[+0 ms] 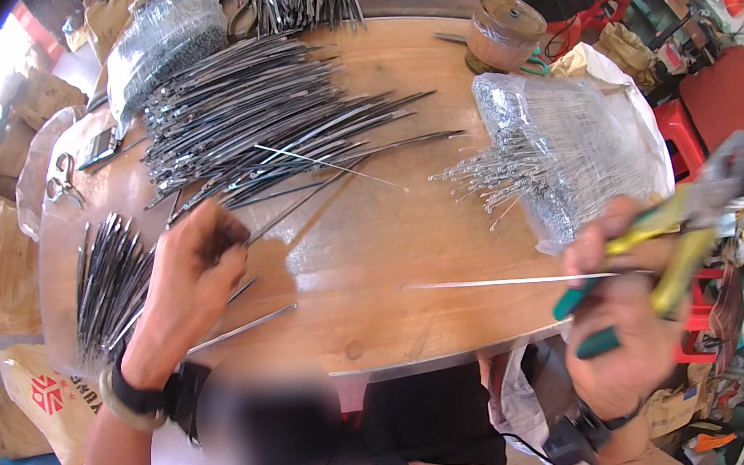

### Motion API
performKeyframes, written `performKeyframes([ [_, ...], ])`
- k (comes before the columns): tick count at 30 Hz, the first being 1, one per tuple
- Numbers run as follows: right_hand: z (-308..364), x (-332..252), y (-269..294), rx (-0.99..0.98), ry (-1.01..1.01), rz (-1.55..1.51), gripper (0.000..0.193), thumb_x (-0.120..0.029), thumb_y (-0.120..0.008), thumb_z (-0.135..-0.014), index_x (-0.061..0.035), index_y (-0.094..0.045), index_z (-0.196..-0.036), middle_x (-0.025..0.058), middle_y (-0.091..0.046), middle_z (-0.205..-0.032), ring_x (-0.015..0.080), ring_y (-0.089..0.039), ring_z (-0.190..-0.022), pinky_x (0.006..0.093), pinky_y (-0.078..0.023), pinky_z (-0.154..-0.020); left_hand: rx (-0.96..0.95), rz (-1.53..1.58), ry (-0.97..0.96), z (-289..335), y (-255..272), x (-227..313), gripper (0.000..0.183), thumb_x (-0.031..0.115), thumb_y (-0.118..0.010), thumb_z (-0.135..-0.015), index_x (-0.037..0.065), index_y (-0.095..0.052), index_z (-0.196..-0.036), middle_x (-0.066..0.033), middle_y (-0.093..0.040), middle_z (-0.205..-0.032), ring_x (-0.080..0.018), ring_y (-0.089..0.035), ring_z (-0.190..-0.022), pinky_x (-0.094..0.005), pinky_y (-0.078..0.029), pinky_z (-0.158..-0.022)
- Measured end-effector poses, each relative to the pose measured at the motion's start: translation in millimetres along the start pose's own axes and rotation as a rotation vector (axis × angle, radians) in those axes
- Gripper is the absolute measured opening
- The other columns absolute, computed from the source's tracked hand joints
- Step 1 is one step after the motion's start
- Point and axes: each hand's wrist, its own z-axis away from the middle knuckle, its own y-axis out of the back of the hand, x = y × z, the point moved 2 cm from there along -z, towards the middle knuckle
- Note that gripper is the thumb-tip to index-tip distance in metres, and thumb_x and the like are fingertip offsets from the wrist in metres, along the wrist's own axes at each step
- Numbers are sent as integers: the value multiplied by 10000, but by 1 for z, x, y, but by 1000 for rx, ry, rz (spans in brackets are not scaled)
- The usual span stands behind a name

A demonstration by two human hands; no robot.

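Note:
My left hand (199, 264) is curled closed at the near left of the table, its fingers round one end of a long thin dark strip (296, 207). That strip slants away to the right, past a big pile of similar dark strips (237, 106). My right hand (630, 343), partly blurred, is raised over the right table edge. It grips pliers (691, 234) with yellow and green handles, jaws pointing up and away. A thin pale wire (509, 284) also sticks out leftward from this hand over the table. Another pale wire (334, 167) lies across the pile.
A plastic bag (565, 131) of thin wires with looped ends lies at the far right, beside a round brown container (506, 33). Scissors (65, 179) and a smaller bundle of strips (108, 289) are at left. A wrapped bundle (169, 43) sits behind them. Red stools (679, 139) stand beyond.

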Motion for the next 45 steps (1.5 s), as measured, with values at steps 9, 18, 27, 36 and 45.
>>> performKeyframes([
  [9,39,15,63,-247,41,985,98,-71,-684,-821,15,-679,-868,147,-640,-968,233,-631,-802,316,-493,-729,148,817,494,156,-1,-53,398,90,-639,-858,-41,-551,-1223,-90,-598,-729,-154,-527,-460,-247,-401,-399],
  [18,88,44,70,181,-746,-698,105,-104,-676,-826,-59,-619,-902,82,-541,-1027,176,-505,-826,293,-444,-655,-90,1653,573,131,-45,-5,620,19,-631,-803,-42,-426,-1386,-155,-501,-691,-218,-484,-467,-315,-404,-342],
  [27,75,41,36,-31,-766,-84,188,-91,-700,-773,8,-592,-890,133,-528,-1106,200,-553,-844,329,-463,-709,-345,1379,485,123,-73,-6,296,7,-716,-800,-69,-630,-1073,-171,-663,-817,-235,-612,-572,-334,-510,-542],
  [36,89,56,36,-28,-852,-573,200,-150,-731,-778,-46,-568,-830,98,-522,-1069,179,-492,-826,308,-424,-645,-245,1138,419,132,-91,-20,164,-44,-664,-855,-79,-639,-1013,-165,-682,-841,-185,-620,-597,-285,-511,-554],
  [45,65,44,44,-265,-489,183,131,-35,-723,-807,22,-657,-904,143,-569,-1064,163,-605,-633,234,-498,-529,-160,962,474,135,-88,-24,137,-43,-703,-794,-68,-638,-913,-207,-672,-788,-244,-619,-572,-326,-511,-539],
])
